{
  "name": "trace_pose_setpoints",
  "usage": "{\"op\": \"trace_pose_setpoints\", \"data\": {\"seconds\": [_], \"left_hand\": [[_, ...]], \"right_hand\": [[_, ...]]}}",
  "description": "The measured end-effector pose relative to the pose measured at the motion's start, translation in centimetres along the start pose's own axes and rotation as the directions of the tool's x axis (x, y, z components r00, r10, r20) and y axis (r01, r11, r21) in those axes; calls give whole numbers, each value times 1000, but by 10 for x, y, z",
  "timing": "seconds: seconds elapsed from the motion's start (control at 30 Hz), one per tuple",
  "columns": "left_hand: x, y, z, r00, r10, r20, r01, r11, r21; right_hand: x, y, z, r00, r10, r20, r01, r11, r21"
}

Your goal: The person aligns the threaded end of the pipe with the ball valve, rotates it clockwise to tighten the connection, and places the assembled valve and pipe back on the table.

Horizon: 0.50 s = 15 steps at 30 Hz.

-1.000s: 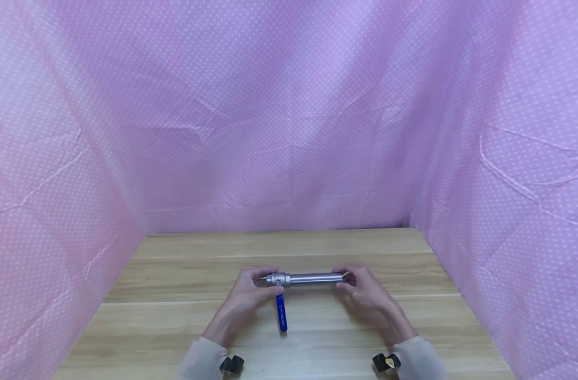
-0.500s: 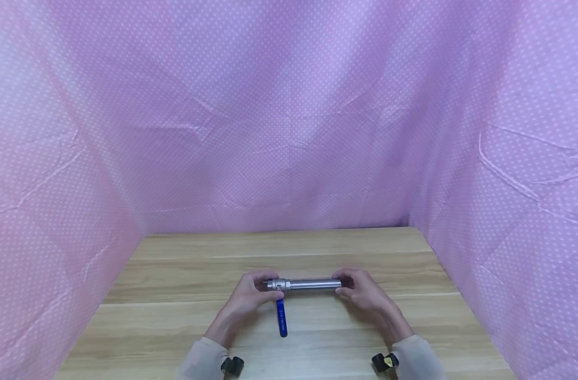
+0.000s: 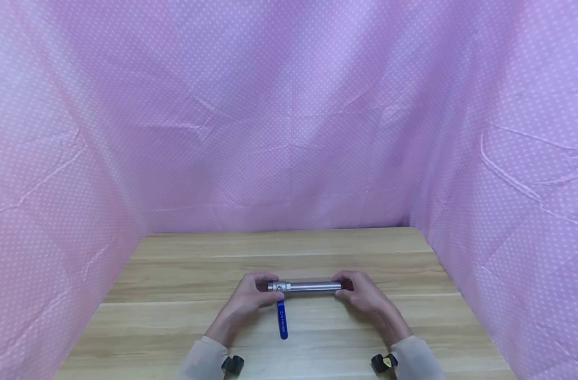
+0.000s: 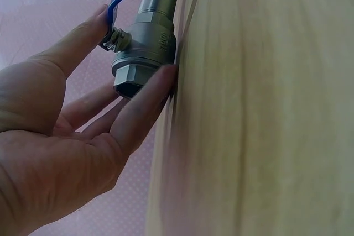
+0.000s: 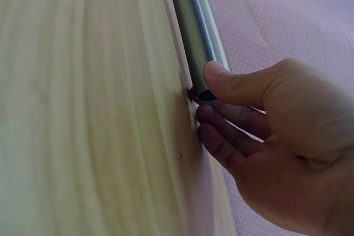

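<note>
A metal ball valve [image 3: 279,286] with a blue lever handle [image 3: 282,319] is joined to a straight metal pipe [image 3: 314,286]; they lie in one line, left to right, low at the tabletop. My left hand [image 3: 247,293] holds the valve, its thumb at the lever's base and its fingers on the far side. In the left wrist view the valve's hexagonal end [image 4: 130,78] shows between the fingers. My right hand [image 3: 363,293] pinches the pipe's free end, thumb on the near side. In the right wrist view the dark pipe opening [image 5: 207,95] shows below the thumb.
The wooden table [image 3: 289,248] spreads around the hands. A pink dotted cloth [image 3: 289,132] hangs behind it and along both sides. Black wrist devices [image 3: 233,364] sit at both sleeves.
Both hands have brought the valve and pipe a little nearer to me, seemingly downward to the table. The grips look the same, and the lever still points towards me.
</note>
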<state>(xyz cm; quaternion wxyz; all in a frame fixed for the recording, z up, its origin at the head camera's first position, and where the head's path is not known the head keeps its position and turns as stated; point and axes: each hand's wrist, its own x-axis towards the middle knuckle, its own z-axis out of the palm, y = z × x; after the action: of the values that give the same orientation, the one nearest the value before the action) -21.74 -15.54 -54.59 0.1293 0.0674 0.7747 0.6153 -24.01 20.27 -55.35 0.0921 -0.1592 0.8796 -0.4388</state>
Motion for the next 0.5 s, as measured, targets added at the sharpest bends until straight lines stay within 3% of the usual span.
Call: {"op": "trace_pose_setpoints", "data": {"seconds": [0.5], "left_hand": [[-2,1,-2,1000,14,1,-14,989,150]], "right_hand": [[-4,-4,-4,998,-60,24,61,997,-47]]}}
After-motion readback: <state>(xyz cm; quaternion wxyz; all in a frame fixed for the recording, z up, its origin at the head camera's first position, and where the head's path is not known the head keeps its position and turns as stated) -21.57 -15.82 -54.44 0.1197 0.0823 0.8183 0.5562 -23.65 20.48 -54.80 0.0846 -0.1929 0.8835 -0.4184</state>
